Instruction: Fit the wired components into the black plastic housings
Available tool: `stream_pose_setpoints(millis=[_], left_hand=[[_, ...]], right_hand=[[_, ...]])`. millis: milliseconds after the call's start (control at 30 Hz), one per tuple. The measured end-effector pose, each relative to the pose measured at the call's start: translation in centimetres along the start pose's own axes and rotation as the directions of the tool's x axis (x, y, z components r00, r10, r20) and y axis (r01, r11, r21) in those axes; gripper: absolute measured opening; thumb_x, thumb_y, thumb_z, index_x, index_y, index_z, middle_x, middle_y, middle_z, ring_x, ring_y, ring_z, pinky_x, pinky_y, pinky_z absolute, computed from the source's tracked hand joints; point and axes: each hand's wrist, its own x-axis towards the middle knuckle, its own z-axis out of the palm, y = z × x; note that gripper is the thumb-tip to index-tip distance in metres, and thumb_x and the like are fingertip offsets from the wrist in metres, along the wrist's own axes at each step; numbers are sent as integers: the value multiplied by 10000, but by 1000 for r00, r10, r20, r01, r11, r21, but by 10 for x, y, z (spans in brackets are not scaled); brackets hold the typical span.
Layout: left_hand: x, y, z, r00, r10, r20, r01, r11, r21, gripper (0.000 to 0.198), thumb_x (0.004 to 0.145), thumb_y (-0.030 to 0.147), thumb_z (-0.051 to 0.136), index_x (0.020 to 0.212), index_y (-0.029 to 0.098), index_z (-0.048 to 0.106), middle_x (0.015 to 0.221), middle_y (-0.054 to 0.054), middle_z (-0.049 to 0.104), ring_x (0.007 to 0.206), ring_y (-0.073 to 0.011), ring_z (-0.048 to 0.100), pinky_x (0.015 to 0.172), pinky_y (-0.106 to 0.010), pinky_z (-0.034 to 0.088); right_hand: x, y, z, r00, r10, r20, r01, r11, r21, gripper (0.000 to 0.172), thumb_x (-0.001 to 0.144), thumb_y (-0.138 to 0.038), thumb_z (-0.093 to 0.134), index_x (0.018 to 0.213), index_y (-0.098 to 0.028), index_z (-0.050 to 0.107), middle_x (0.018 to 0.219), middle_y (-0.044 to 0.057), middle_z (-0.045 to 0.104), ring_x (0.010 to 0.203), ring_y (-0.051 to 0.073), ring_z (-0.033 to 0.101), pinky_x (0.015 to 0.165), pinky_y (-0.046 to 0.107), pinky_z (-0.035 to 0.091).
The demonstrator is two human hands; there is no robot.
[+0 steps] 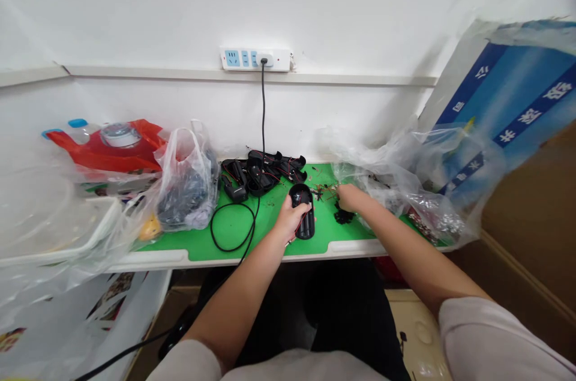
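Note:
My left hand grips a black plastic housing, long with rounded ends, its hollow side facing up. A thin red wire runs along its left side, by my thumb. Over the green tabletop to the right, my right hand is curled with fingers downward; whatever its fingertips hold is hidden. Just below that hand sits a small heap of black parts. Loose thin wires and bits lie between my two hands. Behind the held housing, several similar black housings with red wires are piled against the wall.
A black cable drops from the wall power strip and loops on the green mat. Plastic bags crowd the left, beside a clear tub. To the right are a clear bag of parts and a blue-and-white sack.

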Motion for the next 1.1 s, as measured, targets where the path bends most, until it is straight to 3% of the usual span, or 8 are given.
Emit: stream_pose_setpoints(millis=[167, 267, 300, 367, 433, 533, 767, 1100], left_hand=[[-2, 3, -1, 999, -42, -5, 42, 999, 11, 492, 570, 247, 650, 1012, 220, 436, 685, 16, 602, 489, -177, 605, 493, -322, 494], [-2, 4, -1, 999, -37, 6, 37, 999, -2, 483, 578, 247, 645, 1012, 222, 435, 694, 15, 604, 493, -171, 606, 501, -320, 498], [-2, 4, 0, 999, -34, 13, 34, 999, -7, 480, 585, 248, 644, 1015, 225, 434, 704, 14, 606, 495, -168, 606, 501, -319, 499], [-3, 5, 0, 999, -29, 25, 29, 1000, -10, 470, 599, 253, 643, 1019, 230, 432, 727, 11, 613, 501, -165, 608, 497, -315, 498], [-3, 5, 1, 999, -26, 36, 26, 1000, -10, 465, 609, 258, 646, 1020, 230, 430, 750, 4, 621, 510, -162, 609, 499, -313, 500], [-4, 3, 2, 999, -21, 36, 21, 1000, -4, 465, 602, 258, 662, 1005, 218, 435, 756, 3, 620, 525, -151, 607, 520, -313, 509], [-2, -3, 1, 999, -23, 42, 21, 999, 29, 489, 595, 252, 669, 1020, 219, 429, 728, 26, 587, 481, -146, 587, 462, -291, 488], [-1, -7, 2, 995, -7, 97, 3, 999, 42, 477, 608, 212, 661, 1038, 211, 456, 717, 30, 590, 511, -123, 576, 513, -285, 510]], right_hand=[[-8, 4, -6, 997, 13, -71, -11, 1000, 24, 245, 738, -95, 529, 948, -86, 656, 955, 210, 660, 900, 275, 635, 759, 317, 464], [-21, 6, -7, 982, 32, -186, 43, 921, 388, 263, 830, -185, 465, 1020, -101, 626, 908, 157, 674, 819, 230, 649, 756, 328, 487], [-26, 5, -4, 976, 56, -210, 86, 791, 606, 255, 839, -226, 476, 1016, -113, 621, 838, 121, 680, 754, 209, 653, 733, 329, 503], [-39, -1, 3, 978, 82, -189, 153, 326, 933, 220, 803, -288, 568, 957, -141, 623, 707, 48, 664, 657, 174, 647, 701, 329, 532], [-51, -12, 14, 992, 21, -123, 124, -95, 988, 213, 734, -308, 670, 881, -159, 627, 673, 13, 653, 652, 150, 650, 714, 318, 548], [-61, -33, 30, 992, -111, -66, 18, -388, 922, 219, 688, -295, 734, 831, -160, 638, 727, 22, 678, 698, 142, 667, 748, 299, 556], [-59, -51, 49, 999, -46, -23, -6, -547, 837, 154, 686, -203, 740, 797, -134, 658, 719, 31, 696, 590, 87, 655, 599, 152, 553], [-61, -50, 52, 994, -102, -38, -23, -545, 838, 114, 682, -171, 729, 753, -118, 658, 717, 61, 705, 593, 130, 666, 615, 221, 576]])
